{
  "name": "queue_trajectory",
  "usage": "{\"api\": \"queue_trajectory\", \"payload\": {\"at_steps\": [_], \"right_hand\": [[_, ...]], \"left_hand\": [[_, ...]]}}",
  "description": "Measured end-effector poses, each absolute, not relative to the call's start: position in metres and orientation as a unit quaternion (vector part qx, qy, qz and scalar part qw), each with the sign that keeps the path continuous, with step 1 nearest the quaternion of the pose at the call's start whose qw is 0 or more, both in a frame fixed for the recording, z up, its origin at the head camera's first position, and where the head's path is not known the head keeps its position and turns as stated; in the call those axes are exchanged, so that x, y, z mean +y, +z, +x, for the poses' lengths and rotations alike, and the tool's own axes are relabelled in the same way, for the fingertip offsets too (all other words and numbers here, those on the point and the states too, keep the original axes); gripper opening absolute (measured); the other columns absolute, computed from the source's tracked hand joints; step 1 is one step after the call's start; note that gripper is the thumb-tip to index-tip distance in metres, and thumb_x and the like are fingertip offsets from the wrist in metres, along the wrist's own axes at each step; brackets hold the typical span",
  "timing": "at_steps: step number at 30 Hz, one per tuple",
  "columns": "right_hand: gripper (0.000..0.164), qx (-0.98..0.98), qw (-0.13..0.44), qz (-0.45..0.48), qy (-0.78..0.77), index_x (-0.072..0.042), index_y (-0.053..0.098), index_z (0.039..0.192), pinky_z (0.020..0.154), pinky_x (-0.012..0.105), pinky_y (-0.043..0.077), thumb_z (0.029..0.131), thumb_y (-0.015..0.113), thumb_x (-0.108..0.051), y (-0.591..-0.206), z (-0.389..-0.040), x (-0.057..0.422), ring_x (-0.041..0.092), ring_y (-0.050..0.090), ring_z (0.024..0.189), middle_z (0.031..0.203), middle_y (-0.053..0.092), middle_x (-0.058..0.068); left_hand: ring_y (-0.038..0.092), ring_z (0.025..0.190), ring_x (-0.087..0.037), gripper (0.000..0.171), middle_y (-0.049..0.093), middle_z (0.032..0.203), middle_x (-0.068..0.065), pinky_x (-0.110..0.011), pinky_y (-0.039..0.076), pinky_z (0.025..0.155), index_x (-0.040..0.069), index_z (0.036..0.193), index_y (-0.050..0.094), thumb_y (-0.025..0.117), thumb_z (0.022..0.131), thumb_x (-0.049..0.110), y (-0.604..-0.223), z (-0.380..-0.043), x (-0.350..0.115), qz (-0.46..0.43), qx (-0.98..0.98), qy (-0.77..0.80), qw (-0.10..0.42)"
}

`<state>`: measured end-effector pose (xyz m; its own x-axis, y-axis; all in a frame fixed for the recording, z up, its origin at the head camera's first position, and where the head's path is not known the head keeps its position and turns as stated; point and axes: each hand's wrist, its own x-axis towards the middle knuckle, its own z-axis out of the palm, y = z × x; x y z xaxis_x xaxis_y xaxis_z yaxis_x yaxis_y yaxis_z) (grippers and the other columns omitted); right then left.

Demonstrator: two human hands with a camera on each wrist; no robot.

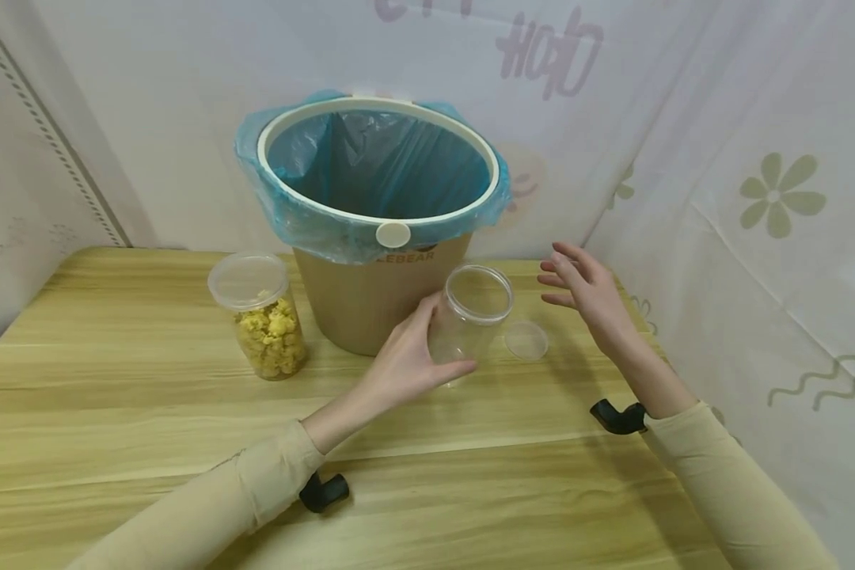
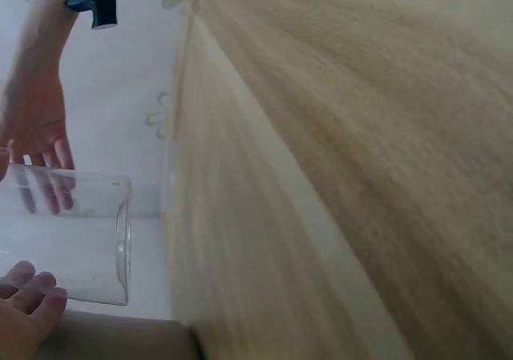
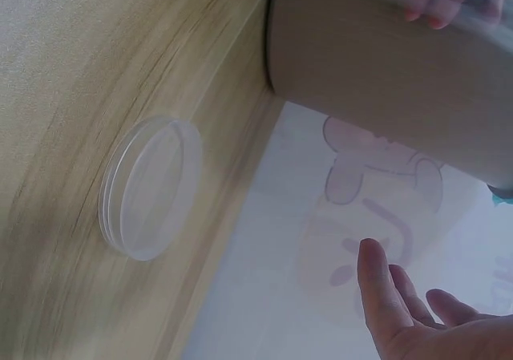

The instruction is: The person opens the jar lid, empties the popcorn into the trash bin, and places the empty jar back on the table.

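In the head view my left hand (image 1: 409, 356) grips a clear, lidless plastic jar (image 1: 463, 336) round its side, thumb in front. Nothing shows inside the jar, and the left wrist view has its base (image 2: 123, 244) raised off the table. My right hand (image 1: 587, 293) hovers to the right of the jar, fingers loosely spread and holding nothing. Below it a clear round lid (image 1: 526, 340) lies on the table; the right wrist view shows this lid (image 3: 152, 188) up close. Left of the bin stands a lidded jar of yellow popcorn (image 1: 271, 336).
A tan bin (image 1: 356, 309) with a cream rim and a blue bag liner (image 1: 292, 218) stands at the back of the wooden table (image 1: 150, 443), just behind the held jar. A printed curtain (image 1: 777, 261) closes off the back and the sides.
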<state>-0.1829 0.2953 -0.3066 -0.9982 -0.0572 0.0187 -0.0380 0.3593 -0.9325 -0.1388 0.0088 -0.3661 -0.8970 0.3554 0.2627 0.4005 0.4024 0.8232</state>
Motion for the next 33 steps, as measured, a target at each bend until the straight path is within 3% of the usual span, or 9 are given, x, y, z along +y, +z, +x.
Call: {"api": "queue_trajectory", "payload": {"at_steps": [4,10,16,23,33], "right_hand": [[0.071,0.822,0.012,-0.031,-0.568,-0.011,0.03,0.162,0.094,0.025,0.06,0.106,0.048,-0.05,-0.308,-0.183,0.296,0.039,0.054,0.136,0.151,0.049,0.024],[0.069,0.822,0.01,-0.033,-0.569,-0.01,0.03,0.161,0.095,0.026,0.06,0.106,0.049,-0.047,-0.31,-0.18,0.298,0.026,0.061,0.129,0.15,0.049,0.024],[0.068,0.82,0.003,-0.034,-0.571,-0.011,0.032,0.161,0.094,0.025,0.06,0.106,0.05,-0.047,-0.311,-0.179,0.3,0.038,0.055,0.136,0.15,0.049,0.024],[0.067,0.825,-0.006,-0.046,-0.563,-0.01,0.032,0.161,0.095,0.026,0.059,0.107,0.05,-0.045,-0.312,-0.178,0.301,0.043,0.052,0.139,0.153,0.047,0.027],[0.065,0.831,-0.019,-0.05,-0.554,-0.011,0.034,0.16,0.093,0.024,0.059,0.107,0.051,-0.043,-0.311,-0.175,0.3,0.037,0.056,0.135,0.152,0.049,0.026]], "left_hand": [[0.06,0.13,-0.027,0.097,0.059,0.144,-0.004,-0.049,0.051,0.107,0.02,0.155,0.038,0.091,0.076,0.037,-0.373,-0.143,0.015,-0.221,-0.839,-0.496,0.013],[0.058,0.134,-0.035,0.097,0.058,0.145,-0.01,-0.052,0.05,0.109,0.015,0.155,0.037,0.092,0.076,0.033,-0.38,-0.148,0.02,-0.223,-0.838,-0.498,0.005],[0.056,0.138,-0.036,0.095,0.058,0.149,-0.013,-0.051,0.049,0.112,0.013,0.153,0.038,0.092,0.077,0.03,-0.384,-0.156,0.028,-0.23,-0.827,-0.513,-0.01],[0.052,0.143,-0.032,0.097,0.054,0.154,-0.011,-0.049,0.044,0.117,0.012,0.154,0.037,0.093,0.076,0.028,-0.387,-0.158,0.032,-0.225,-0.829,-0.511,-0.024],[0.05,0.144,-0.034,0.099,0.053,0.155,-0.013,-0.05,0.043,0.118,0.01,0.154,0.037,0.094,0.073,0.024,-0.392,-0.16,0.033,-0.214,-0.828,-0.517,-0.043]]}}
